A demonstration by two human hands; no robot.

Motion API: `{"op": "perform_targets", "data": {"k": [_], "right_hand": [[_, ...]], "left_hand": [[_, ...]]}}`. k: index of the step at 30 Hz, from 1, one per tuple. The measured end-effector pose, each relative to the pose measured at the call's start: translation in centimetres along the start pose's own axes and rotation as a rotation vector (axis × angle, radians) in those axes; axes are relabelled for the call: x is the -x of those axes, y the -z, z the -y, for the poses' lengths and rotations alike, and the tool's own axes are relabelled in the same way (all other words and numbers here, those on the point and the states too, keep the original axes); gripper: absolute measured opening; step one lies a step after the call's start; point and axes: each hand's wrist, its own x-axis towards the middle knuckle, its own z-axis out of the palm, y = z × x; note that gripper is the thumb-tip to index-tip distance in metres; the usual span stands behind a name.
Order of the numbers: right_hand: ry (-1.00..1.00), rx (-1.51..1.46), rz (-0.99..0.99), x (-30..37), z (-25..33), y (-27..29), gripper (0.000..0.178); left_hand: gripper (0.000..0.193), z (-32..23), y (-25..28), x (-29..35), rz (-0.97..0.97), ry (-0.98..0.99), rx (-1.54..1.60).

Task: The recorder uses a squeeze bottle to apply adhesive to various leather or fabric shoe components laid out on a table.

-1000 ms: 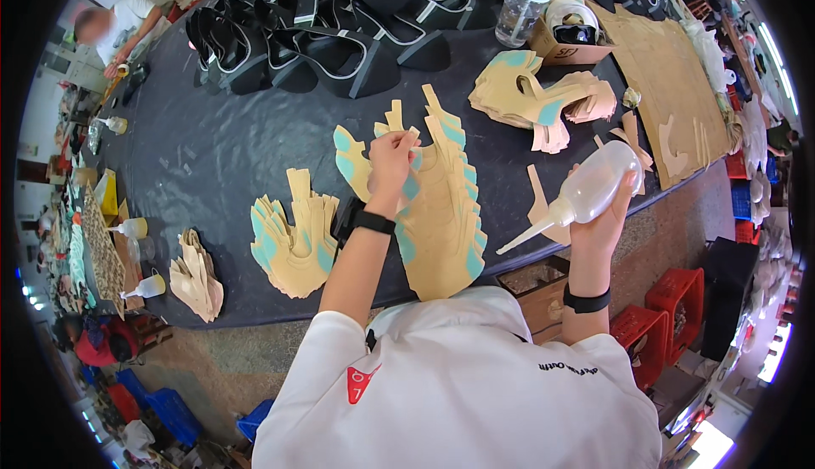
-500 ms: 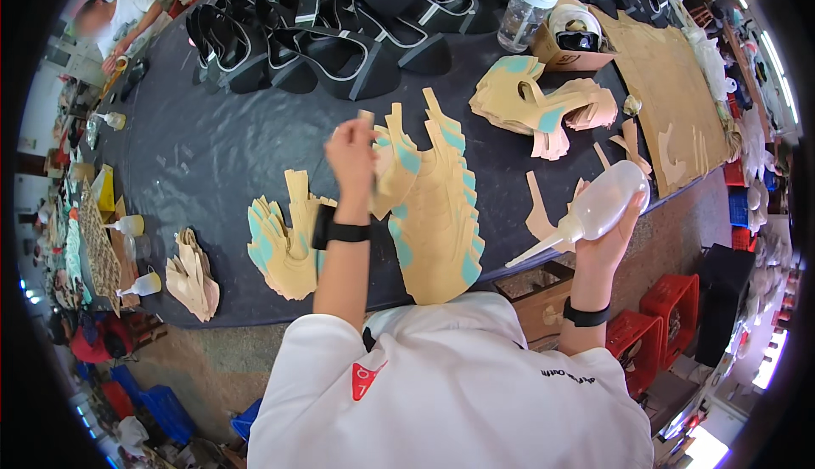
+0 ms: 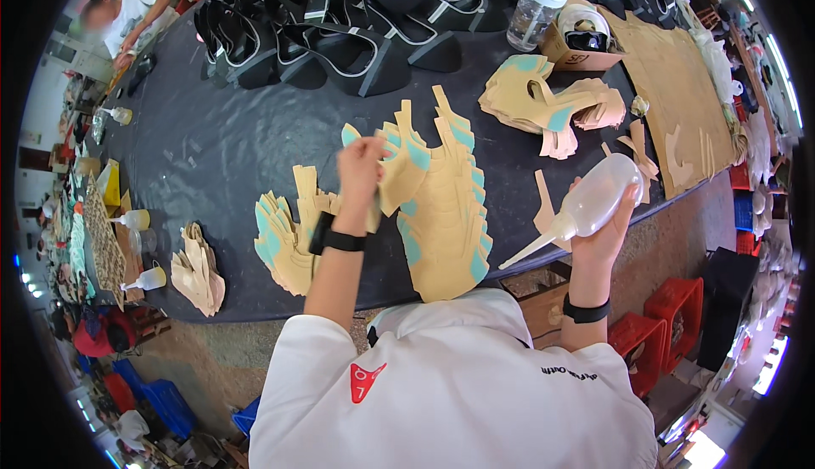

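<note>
My left hand point(image 3: 360, 168) is closed on a beige cut shoe-upper piece point(image 3: 350, 134), whose teal end shows beside the fingers; the rest is partly hidden. It is just left of an overlapping stack of beige pieces with teal patches point(image 3: 443, 214), fanned toward me on the dark table. A smaller fan of similar pieces point(image 3: 289, 240) lies under and left of my left forearm. My right hand point(image 3: 601, 235) grips a translucent squeeze bottle point(image 3: 598, 197), tilted with its long thin nozzle pointing down and left, apart from the stack.
Black wedge shoes point(image 3: 365, 44) crowd the far side. A clear drinking bottle point(image 3: 535, 12) and a small carton point(image 3: 586, 60) stand far right, behind another pile of beige pieces point(image 3: 518, 95). Brown cardboard point(image 3: 679, 104) covers the right end. A person point(image 3: 140, 19) sits far left.
My left hand has turned and moved slightly down, and the piece's teal end now shows to its left. The bottle has shifted a little left and down with my right hand.
</note>
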Motion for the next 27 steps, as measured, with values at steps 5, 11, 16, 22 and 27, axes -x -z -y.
{"op": "perform_targets", "data": {"k": [5, 11, 16, 22, 27], "right_hand": [[0.005, 0.005, -0.020, 0.1, 0.2, 0.7, 0.058], [0.037, -0.002, -0.004, 0.3, 0.1, 1.7, 0.056], [0.039, -0.011, -0.013, 0.1, 0.1, 2.3, 0.055], [0.035, 0.012, -0.010, 0.0, -0.3, 2.2, 0.055], [0.021, 0.048, 0.005, 1.0, -0.5, 1.0, 0.056]], "left_hand": [[0.021, 2.4, -6.5, 0.2, -0.044, -0.022, 0.075], [0.021, 4.7, -8.2, -3.1, -0.276, -0.478, -0.529], [0.022, 6.6, -8.6, -3.2, -0.560, -0.749, -1.093], [0.047, 5.5, -8.4, -2.2, -0.440, -0.649, -0.984], [0.051, 4.2, -7.2, -1.5, -0.523, -0.639, -0.880]]}}
